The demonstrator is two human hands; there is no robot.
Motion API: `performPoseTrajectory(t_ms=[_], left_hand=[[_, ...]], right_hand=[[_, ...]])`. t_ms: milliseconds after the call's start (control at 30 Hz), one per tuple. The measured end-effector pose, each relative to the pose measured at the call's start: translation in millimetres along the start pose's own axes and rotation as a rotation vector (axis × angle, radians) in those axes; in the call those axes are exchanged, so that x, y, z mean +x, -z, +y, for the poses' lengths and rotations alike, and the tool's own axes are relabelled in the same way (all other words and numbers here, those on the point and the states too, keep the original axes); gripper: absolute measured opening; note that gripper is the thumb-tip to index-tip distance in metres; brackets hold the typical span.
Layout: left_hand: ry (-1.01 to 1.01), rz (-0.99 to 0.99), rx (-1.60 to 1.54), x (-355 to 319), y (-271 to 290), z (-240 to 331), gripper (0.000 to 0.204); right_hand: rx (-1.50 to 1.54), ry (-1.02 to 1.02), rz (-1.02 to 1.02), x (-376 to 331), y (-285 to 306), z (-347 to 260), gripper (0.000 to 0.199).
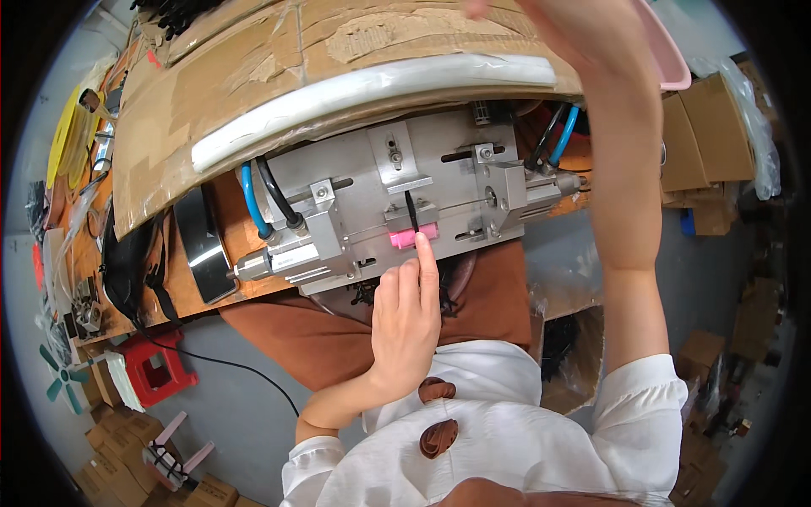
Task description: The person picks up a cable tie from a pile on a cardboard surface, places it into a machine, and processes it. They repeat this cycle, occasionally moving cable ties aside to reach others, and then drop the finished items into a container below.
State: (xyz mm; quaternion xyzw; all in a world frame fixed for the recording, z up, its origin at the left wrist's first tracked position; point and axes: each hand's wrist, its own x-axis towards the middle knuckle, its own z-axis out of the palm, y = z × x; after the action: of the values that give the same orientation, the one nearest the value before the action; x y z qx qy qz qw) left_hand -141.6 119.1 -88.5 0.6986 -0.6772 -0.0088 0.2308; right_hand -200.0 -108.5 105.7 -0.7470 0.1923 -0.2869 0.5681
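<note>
Grey floor point(236, 397) (cluttered) with cardboard boxes point(705, 144), red stool point(156, 369).

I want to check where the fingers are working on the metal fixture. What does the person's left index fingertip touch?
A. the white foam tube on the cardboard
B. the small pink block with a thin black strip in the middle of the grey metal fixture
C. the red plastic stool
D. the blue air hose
B: the left hand points its index fingertip up against the small pink block, just below the thin black strip on the grey metal fixture.
</note>
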Motion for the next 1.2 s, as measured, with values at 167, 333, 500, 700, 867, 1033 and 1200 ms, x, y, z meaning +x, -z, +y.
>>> performPoseTrajectory(t_ms=[167,333,500,700,867,1033,1200], left_hand=[[-0.005,-0.028,0.126,1.6,0.6,-1.9,0.069],[0.014,-0.089,0.048,1.9,8.9,-1.9,0.067],[0.050,-0.008,-0.060,-4.6,27.5,-0.7,0.068],[0.084,0.048,-0.094,-8.6,34.5,-8.4,0.068],[0.095,0.037,-0.178,-10.1,40.9,-21.5,0.076],[0.101,0.245,-0.167,18.0,87.1,-64.7,0.066],[0.119,0.464,-0.194,63.6,111.8,-111.7,0.051]], right_hand=[[-0.288,0.338,0.328,-57.4,1.6,49.9,0.009],[-0.649,0.316,0.235,-149.7,-50.4,97.9,0.037],[-0.697,0.258,0.155,-188.7,-103.8,140.9,0.065],[-0.656,0.147,0.076,-175.3,-113.5,149.9,0.070],[-0.665,0.095,-0.025,-175.8,-102.9,134.2,0.071],[-0.979,0.573,0.091,-94.6,-54.6,77.2,0.062],[-1.643,0.986,0.212,96.8,-42.1,97.3,0.053]])
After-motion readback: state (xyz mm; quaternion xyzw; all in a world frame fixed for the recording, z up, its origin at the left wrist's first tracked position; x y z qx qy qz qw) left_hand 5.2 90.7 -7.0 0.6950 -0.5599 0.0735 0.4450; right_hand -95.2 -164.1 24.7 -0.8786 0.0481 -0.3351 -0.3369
